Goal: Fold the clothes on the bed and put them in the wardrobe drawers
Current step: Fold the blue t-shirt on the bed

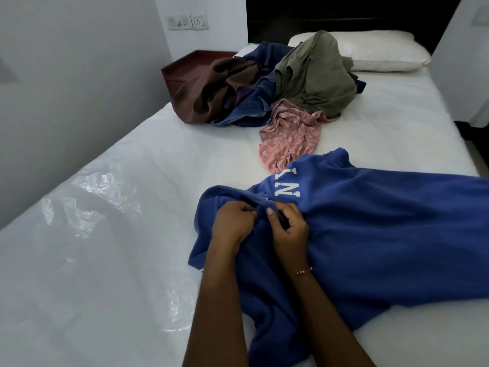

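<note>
1. Blue fleece fills the near right of the bed [111, 207]: a blue sweatshirt [370, 234] with white lettering lies spread but rumpled, from the centre out toward 3 o'clock.
2. Both hands meet at its left edge, near what looks like the neckline. The left hand [232, 221] pinches a fold of cloth there, fingers curled over it.
3. The right hand [288, 229], a thin bracelet on its wrist, grips the same bunched edge just beside the left, thumb on top. Held so close together, they seem to be sorting out a twisted opening or hem so the garment can lie flat before folding.
4. At 12 o'clock a pink patterned garment [288, 133] lies loose, its lower end touching or tucked under the sweatshirt.
5. Farther toward 12 o'clock sits the unfolded pile: a brown garment [201, 91] at 11, denim [251, 107] in the middle, an olive garment [315, 75] leaning toward the pillow [383, 51].
6. No wardrobe or drawer is in view; judging by the pile, the task is at an early stage.
</note>
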`<state>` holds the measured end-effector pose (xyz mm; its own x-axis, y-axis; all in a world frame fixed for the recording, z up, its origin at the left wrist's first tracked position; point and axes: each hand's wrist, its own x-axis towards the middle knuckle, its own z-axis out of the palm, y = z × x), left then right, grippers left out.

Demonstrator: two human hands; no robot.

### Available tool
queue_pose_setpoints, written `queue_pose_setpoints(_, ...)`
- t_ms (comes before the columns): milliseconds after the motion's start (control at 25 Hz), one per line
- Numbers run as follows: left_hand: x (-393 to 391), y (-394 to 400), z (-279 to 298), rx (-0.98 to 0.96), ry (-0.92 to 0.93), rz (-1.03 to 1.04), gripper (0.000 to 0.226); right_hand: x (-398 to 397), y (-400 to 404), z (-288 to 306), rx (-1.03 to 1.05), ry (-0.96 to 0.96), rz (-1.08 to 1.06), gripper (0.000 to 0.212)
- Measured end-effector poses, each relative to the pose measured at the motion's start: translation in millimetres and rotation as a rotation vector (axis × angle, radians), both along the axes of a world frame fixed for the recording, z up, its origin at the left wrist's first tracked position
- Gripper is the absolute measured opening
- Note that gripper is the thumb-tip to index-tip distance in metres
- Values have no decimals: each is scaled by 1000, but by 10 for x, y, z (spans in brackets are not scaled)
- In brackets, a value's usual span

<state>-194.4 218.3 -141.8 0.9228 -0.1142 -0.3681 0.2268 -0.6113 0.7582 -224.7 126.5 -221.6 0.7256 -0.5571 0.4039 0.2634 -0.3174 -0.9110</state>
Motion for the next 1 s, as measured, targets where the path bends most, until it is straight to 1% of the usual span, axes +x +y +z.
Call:
queue_pose_setpoints(40, 8, 4, 9, -4, 19, 11, 22, -34, -17, 17, 8, -24, -23, 36)
queue_pose_setpoints(120, 26, 3, 47, -75, 84, 43, 25, -43, -43, 31, -37, -72, -68, 30)
queue_pose_setpoints(240, 27, -2, 112, -197, 92, 87, 24, -38, -43, 60, -129, -117, -63, 23)
queue_pose_setpoints(400, -27, -37, 155, -224, 90, 43, 16, -36, -55, 35, -126, -114, -38, 23)
queue_pose_setpoints(520, -39, -55, 139, -262, 21, 88, 10, -33, -51, 26, -178, -133, -24, 27)
queue_pose_setpoints(560, -47, -55, 133, -283, -13, 131, 11, -32, -48, 26, -205, -137, -23, 27)
queue_pose_setpoints(640, -63, -48, 131, -353, -70, 195, 19, -32, -52, 28, -242, -137, -14, 26)
queue_pose_setpoints(720, -81, -28, 140, -366, -119, 163, 24, -36, -81, 30, -248, -121, 32, 28)
queue_pose_setpoints(800, -79, 2, 153, -296, -148, 70, 21, -41, -124, 39, -247, -89, 96, 32)
queue_pose_setpoints(840, -76, 15, 168, -278, -152, 13, 24, -40, -142, 43, -258, -81, 106, 34)
queue_pose_setpoints(920, -75, 22, 192, -252, -146, -83, 33, -32, -160, 42, -286, -91, 83, 32)
queue_pose_setpoints(1000, -83, 19, 210, -233, -144, -114, 31, -32, -156, 40, -264, -119, 63, 29)
